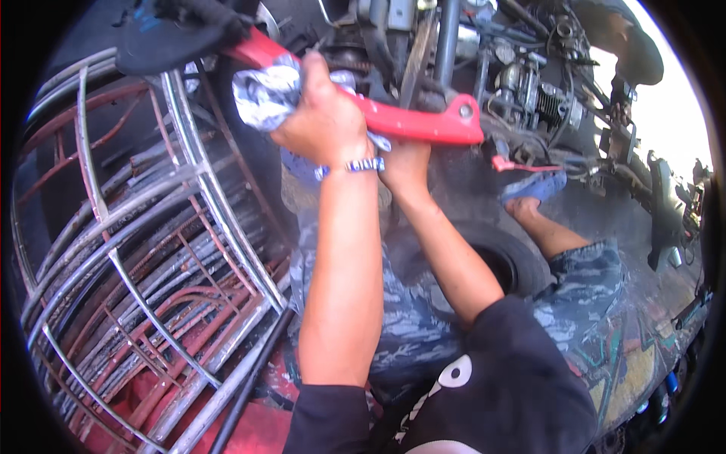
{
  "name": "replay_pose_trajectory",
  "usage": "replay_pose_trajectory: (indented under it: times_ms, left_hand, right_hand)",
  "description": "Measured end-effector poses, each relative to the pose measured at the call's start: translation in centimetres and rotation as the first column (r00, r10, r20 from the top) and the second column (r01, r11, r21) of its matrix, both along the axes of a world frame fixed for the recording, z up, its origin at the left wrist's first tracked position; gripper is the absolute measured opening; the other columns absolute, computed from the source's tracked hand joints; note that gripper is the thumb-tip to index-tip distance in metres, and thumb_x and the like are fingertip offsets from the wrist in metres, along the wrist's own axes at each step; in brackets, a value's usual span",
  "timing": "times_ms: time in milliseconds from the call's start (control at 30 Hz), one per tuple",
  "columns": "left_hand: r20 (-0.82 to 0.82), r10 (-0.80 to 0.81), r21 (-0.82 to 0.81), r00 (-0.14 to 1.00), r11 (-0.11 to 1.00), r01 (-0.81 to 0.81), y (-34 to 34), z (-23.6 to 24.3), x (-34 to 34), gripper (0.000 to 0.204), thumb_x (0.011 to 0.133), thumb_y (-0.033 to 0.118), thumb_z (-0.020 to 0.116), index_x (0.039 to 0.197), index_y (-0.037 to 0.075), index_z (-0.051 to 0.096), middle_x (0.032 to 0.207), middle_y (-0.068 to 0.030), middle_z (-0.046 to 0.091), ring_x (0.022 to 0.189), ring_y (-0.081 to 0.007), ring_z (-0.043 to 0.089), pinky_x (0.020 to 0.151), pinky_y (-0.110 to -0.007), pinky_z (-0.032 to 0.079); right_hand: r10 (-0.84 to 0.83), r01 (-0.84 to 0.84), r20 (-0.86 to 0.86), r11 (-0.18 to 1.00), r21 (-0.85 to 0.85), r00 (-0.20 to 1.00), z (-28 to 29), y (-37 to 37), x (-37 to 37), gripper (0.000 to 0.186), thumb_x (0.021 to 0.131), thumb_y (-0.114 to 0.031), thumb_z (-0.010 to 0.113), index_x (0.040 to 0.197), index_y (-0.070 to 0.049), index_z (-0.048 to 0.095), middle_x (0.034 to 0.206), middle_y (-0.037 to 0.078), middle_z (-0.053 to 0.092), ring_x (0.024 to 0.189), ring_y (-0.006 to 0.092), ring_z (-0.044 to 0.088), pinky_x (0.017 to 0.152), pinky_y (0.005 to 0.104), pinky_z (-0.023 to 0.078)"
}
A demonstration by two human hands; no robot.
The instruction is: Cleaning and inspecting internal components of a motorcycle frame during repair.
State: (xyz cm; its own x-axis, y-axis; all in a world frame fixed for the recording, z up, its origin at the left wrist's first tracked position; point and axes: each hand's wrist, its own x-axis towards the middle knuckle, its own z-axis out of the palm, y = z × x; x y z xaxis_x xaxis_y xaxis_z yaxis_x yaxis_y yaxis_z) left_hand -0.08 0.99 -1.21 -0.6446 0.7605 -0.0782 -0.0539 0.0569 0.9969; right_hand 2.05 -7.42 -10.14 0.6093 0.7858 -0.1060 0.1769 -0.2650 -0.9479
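A long, curved red bar (408, 122) with a round eye at its right end crosses in front of me, slanting up to the left. Wrapped over it is a crumpled white-and-grey cloth (266, 94), which my left hand (324, 113) presses against the bar with closed fingers. A beaded bracelet is on that wrist. My right hand (406, 163) comes up under the bar just right of the left hand. Its fingers are hidden behind the bar, so its grip cannot be made out.
Metal racks (189, 178) over a stack of rods fill the left side. Ahead lie motorcycle parts, with an engine (548, 102) at the upper right. A tyre (522, 253) lies near my legs. A black flap (162, 38) is at the bar's upper-left end.
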Motion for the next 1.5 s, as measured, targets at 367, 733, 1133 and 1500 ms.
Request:
replay_pose_trajectory:
  times_ms: [367, 733, 1133, 1500]
  left_hand:
    - [-0.035, 0.015, -0.062, 0.999, 0.998, -0.017, -0.3, 1.2, 0.6, 0.025, 0.073, 0.011, 0.07, 0.063, -0.008, 0.057, 0.064, -0.0067, 0.061, 0.055, -0.016, 0.049, 0.057, -0.035, 0.043]
    - [-0.12, 0.011, 0.015, 0.993, 1.0, -0.01, 0.3, 0.0, -0.1, 0.032, 0.075, 0.016, 0.07, 0.058, -0.009, 0.057, 0.059, -0.0051, 0.058, 0.052, -0.0148, 0.046, 0.054, -0.033, 0.043]
    - [-0.085, 0.021, -0.031, 0.996, 0.999, -0.023, 0.3, 1.2, -0.1, 0.03, 0.073, 0.014, 0.068, 0.056, -0.008, 0.056, 0.055, -0.005, 0.058, 0.048, -0.0145, 0.047, 0.051, -0.035, 0.041]
    - [-0.175, 0.055, 0.214, 0.983, 0.977, -0.017, 0.5, -1.2, -0.5, 0.026, 0.074, 0.014, 0.067, 0.061, -0.006, 0.056, 0.061, -0.0077, 0.062, 0.053, -0.0198, 0.054, 0.057, -0.038, 0.044]
  right_hand:
    - [-0.13, 0.13, 0.014, 0.991, 0.012, 0.991, -1.4, 2.2, 0.3, 0.036, 0.091, -0.027, 0.055, 0.095, 0.008, 0.047, 0.083, 0.03, 0.055, 0.08, 0.0446, 0.057, 0.07, 0.0475, 0.043]
    - [-0.157, 0.156, -0.073, 0.988, -0.015, 0.985, 1.5, 0.5, -1.2, 0.016, 0.086, -0.015, 0.055, 0.081, -0.001, 0.059, 0.074, 0.021, 0.06, 0.078, 0.0419, 0.059, 0.066, 0.0461, 0.045]
    - [-0.066, 0.063, -0.154, 0.998, -0.025, 0.986, 1.3, -0.3, -3.0, 0.021, 0.088, -0.008, 0.05, 0.107, 0.0, 0.053, 0.093, 0.025, 0.061, 0.09, 0.0433, 0.06, 0.073, 0.0452, 0.047]
    - [-0.186, 0.187, -0.027, 0.978, 0.09, 0.982, 1.5, 0.0, -2.8, 0.014, 0.081, -0.006, 0.054, 0.091, 0.001, 0.062, 0.08, 0.024, 0.062, 0.082, 0.0425, 0.061, 0.068, 0.0463, 0.047]
